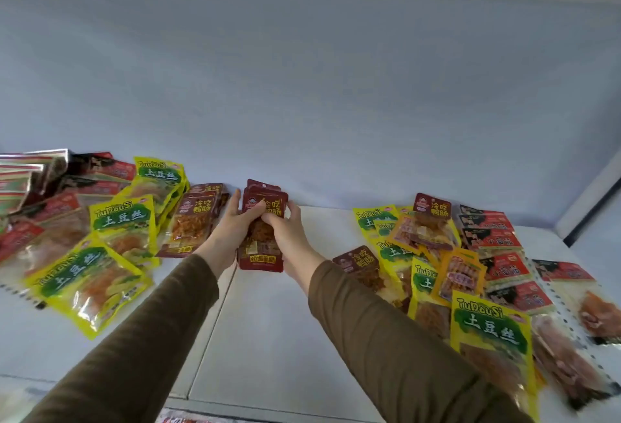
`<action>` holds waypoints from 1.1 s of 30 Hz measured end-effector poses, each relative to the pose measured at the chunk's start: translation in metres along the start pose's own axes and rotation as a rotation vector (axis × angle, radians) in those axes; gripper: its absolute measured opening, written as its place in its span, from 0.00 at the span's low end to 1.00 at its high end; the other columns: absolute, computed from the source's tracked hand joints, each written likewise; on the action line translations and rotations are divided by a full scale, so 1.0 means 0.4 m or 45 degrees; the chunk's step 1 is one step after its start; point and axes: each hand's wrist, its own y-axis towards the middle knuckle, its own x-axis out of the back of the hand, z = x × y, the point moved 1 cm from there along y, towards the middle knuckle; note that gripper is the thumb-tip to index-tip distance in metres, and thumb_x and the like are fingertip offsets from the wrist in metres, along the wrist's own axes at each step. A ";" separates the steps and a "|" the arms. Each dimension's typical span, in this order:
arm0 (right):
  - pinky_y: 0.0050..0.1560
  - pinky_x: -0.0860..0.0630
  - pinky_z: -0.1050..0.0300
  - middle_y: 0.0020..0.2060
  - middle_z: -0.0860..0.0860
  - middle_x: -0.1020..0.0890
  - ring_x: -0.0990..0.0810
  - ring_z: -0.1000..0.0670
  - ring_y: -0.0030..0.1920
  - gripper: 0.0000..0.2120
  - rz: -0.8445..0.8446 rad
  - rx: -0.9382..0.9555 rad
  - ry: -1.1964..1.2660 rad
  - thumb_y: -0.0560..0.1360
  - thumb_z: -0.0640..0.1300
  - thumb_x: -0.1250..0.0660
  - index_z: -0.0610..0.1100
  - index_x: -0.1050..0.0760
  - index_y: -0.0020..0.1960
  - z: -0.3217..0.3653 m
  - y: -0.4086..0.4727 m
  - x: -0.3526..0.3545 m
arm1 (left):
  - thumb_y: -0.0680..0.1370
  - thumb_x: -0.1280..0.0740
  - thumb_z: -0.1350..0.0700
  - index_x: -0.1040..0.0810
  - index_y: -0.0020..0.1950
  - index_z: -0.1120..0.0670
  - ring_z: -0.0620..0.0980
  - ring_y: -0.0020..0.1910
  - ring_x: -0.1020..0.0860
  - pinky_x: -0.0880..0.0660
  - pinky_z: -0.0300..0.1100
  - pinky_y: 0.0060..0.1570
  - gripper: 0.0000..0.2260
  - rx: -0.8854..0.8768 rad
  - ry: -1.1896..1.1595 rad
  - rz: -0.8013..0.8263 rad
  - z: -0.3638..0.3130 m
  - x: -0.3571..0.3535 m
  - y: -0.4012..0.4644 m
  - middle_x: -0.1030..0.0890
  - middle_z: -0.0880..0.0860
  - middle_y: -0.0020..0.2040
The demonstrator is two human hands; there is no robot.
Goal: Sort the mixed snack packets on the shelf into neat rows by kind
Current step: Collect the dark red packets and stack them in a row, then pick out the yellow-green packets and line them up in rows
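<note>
Snack packets lie mixed on the shelf (268, 338) in 2 loose spreads, left and right, with a bare strip between. At the left edge a stack of silver-edged packets (23, 174) is cut off by the frame, and its print cannot be read. At the lower right, a clear packet with black and red header (571, 291) runs out of view, blurred. Part of the stack of dark red packets (263, 231) is covered by fingers, so the count is uncertain; it appears to be 3 or more.

That stack stands upright at mid-shelf, near the back. The left hand (232, 224) grips its left side, thumb across the front; the right hand (285, 231) grips its right side, fingers curled round the edge. Each packet is dark red with yellow characters and a clear window showing orange-brown shreds.

More dark red packets (191, 221) lie just left of the left hand. Yellow and green packets (121, 221) marked "TuDouSi" lie on both sides. An orange packet (458, 274) rests among the right spread.

The shelf is white, with a seam down the middle. The back panel (302, 86) is pale blue-grey. Both sleeves (161, 328) are olive-brown.
</note>
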 end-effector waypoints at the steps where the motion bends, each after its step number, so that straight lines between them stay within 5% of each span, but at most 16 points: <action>1: 0.56 0.17 0.41 0.58 0.48 0.19 0.16 0.43 0.55 0.23 0.006 0.035 -0.015 0.80 0.44 0.30 0.56 0.35 0.69 0.000 0.012 -0.015 | 0.82 0.30 0.49 0.41 0.80 0.43 0.57 0.55 0.17 0.18 0.55 0.50 0.30 0.011 0.055 -0.029 -0.006 0.014 0.008 0.20 0.54 0.60; 7: 0.62 0.20 0.43 0.61 0.54 0.20 0.19 0.46 0.61 0.27 -0.134 0.188 -0.224 0.80 0.51 0.31 0.63 0.38 0.74 -0.029 0.084 -0.091 | 0.83 0.35 0.42 0.29 0.72 0.51 0.55 0.56 0.19 0.22 0.57 0.64 0.21 -0.049 0.540 -0.183 -0.038 0.057 0.065 0.18 0.53 0.58; 16: 0.70 0.26 0.46 0.69 0.48 0.26 0.25 0.45 0.69 0.26 -0.138 0.240 -0.592 0.86 0.49 0.44 0.57 0.48 0.82 -0.100 0.144 -0.126 | 0.87 0.40 0.55 0.48 0.84 0.54 0.60 0.70 0.27 0.28 0.53 0.67 0.28 -0.033 0.837 -0.236 0.000 0.062 0.091 0.28 0.59 0.72; 22: 0.72 0.28 0.39 0.72 0.49 0.28 0.28 0.44 0.72 0.28 -0.087 0.202 -0.544 0.82 0.62 0.47 0.60 0.46 0.80 -0.115 0.153 -0.116 | 0.86 0.39 0.56 0.46 0.84 0.55 0.61 0.72 0.29 0.27 0.58 0.69 0.27 -0.134 0.909 -0.315 0.016 0.063 0.097 0.31 0.60 0.76; 27: 0.71 0.27 0.40 0.69 0.50 0.25 0.25 0.45 0.69 0.22 -0.051 0.193 -0.511 0.85 0.55 0.45 0.58 0.41 0.78 -0.085 0.098 -0.088 | 0.86 0.39 0.58 0.42 0.82 0.54 0.61 0.78 0.36 0.34 0.62 0.75 0.25 -0.302 0.945 -0.322 0.020 0.044 0.084 0.39 0.59 0.80; 31: 0.67 0.31 0.58 0.65 0.55 0.26 0.27 0.52 0.66 0.20 -0.068 0.329 -0.552 0.86 0.44 0.44 0.51 0.37 0.78 -0.031 0.009 -0.048 | 0.85 0.39 0.57 0.41 0.82 0.53 0.61 0.80 0.42 0.40 0.61 0.78 0.25 -0.411 1.007 -0.313 0.015 0.026 0.065 0.41 0.58 0.82; 33: 0.66 0.36 0.60 0.71 0.50 0.28 0.31 0.51 0.71 0.22 -0.124 0.406 -0.651 0.86 0.41 0.44 0.47 0.39 0.80 -0.011 -0.020 -0.016 | 0.85 0.39 0.57 0.40 0.82 0.52 0.60 0.81 0.44 0.42 0.60 0.79 0.25 -0.476 1.012 -0.281 0.012 0.003 0.045 0.42 0.58 0.82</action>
